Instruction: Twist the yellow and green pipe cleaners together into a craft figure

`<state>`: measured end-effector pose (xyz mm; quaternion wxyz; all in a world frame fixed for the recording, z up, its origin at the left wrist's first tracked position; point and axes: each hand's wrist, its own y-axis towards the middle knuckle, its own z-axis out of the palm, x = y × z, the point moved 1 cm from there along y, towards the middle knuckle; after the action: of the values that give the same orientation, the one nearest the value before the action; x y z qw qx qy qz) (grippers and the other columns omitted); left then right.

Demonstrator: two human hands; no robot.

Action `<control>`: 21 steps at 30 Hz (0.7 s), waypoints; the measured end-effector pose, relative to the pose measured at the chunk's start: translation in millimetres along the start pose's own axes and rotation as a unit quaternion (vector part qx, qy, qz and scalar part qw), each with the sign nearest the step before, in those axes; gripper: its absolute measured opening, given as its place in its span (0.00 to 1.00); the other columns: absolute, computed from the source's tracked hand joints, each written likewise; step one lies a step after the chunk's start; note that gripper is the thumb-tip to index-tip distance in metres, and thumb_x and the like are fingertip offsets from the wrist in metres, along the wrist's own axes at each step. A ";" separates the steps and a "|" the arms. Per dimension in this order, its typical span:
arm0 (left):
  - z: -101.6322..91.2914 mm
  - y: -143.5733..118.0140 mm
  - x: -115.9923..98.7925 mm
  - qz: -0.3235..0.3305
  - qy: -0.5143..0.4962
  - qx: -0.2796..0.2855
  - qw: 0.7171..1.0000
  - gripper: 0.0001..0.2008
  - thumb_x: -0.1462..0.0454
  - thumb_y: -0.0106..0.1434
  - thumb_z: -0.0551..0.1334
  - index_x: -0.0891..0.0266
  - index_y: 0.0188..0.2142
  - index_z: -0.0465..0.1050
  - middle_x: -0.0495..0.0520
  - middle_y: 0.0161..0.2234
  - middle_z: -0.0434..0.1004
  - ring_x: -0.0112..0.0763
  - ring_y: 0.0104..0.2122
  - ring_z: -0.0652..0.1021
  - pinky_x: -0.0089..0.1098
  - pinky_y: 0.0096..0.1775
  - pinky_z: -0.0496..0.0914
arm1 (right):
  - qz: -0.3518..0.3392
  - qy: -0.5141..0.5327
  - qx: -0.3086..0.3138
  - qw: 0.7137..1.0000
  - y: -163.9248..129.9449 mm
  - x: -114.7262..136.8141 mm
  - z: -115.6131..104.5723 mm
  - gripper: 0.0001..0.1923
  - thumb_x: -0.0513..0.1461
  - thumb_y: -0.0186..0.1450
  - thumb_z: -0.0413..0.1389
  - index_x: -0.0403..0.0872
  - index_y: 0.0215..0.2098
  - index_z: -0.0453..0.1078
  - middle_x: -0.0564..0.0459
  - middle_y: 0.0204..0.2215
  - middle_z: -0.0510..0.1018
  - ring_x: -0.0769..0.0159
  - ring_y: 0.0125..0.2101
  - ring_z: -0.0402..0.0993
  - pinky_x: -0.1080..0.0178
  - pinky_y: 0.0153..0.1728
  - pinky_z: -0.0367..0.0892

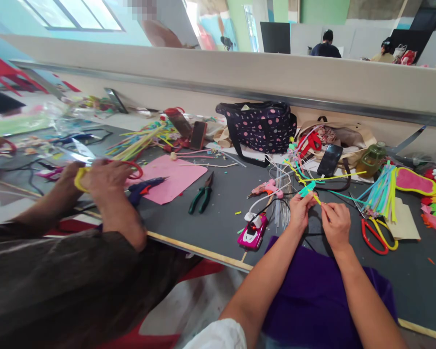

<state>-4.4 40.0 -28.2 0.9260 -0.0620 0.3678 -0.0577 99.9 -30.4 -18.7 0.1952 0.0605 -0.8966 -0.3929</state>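
your left hand [300, 209] pinches the teal end of a small pipe-cleaner piece [310, 190], and your right hand [335, 220] grips its yellow end; the piece sits between your fingertips, just above the dark table [218, 213], near its front edge. a pink toy car [253, 231] lies just left of your left hand, red-and-yellow scissors [378, 232] to the right. farther left, another person's hands [101, 179] hold yellow-handled scissors [80, 175] beside a pink sheet [174, 177].
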 end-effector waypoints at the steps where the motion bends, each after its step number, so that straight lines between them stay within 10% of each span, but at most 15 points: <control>1: 0.1 -0.1 0.0 0.000 0.000 0.001 1.000 0.13 0.64 0.42 0.74 0.66 0.28 0.77 0.53 0.27 0.79 0.27 0.25 0.76 0.30 0.34 0.70 | 0.002 0.004 0.004 1.000 -0.1 0.1 0.6 0.11 0.34 0.65 0.52 0.49 0.41 0.74 0.50 0.31 0.75 0.62 0.35 0.67 0.59 0.37 0.59; 10: -0.5 -0.4 0.7 0.009 0.011 0.014 1.000 0.14 0.63 0.43 0.74 0.66 0.29 0.77 0.53 0.27 0.79 0.26 0.25 0.76 0.30 0.34 0.70 | 0.100 0.136 0.026 0.985 1.5 -2.1 4.8 0.09 0.37 0.66 0.50 0.46 0.36 0.73 0.49 0.32 0.78 0.62 0.35 0.70 0.60 0.39 0.64; 18: 0.4 -1.7 0.3 0.017 0.032 0.027 0.999 0.13 0.63 0.43 0.73 0.67 0.29 0.77 0.54 0.27 0.78 0.26 0.24 0.76 0.29 0.33 0.70 | 0.266 0.318 0.100 0.904 0.0 -10.5 12.0 0.10 0.42 0.63 0.52 0.45 0.35 0.73 0.51 0.28 0.78 0.65 0.27 0.72 0.64 0.31 0.66; 21: 0.6 -1.3 1.3 0.020 0.029 0.023 0.999 0.13 0.63 0.44 0.73 0.66 0.28 0.77 0.54 0.27 0.79 0.26 0.25 0.76 0.30 0.34 0.70 | 0.194 0.242 0.062 0.949 1.6 -8.3 7.2 0.09 0.41 0.64 0.52 0.46 0.34 0.73 0.50 0.30 0.77 0.63 0.32 0.71 0.61 0.35 0.66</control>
<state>-3.1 38.6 -28.5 0.9170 -0.0313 0.3946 -0.0493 104.7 -22.2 -24.5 0.4744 -0.0097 -0.8396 -0.2643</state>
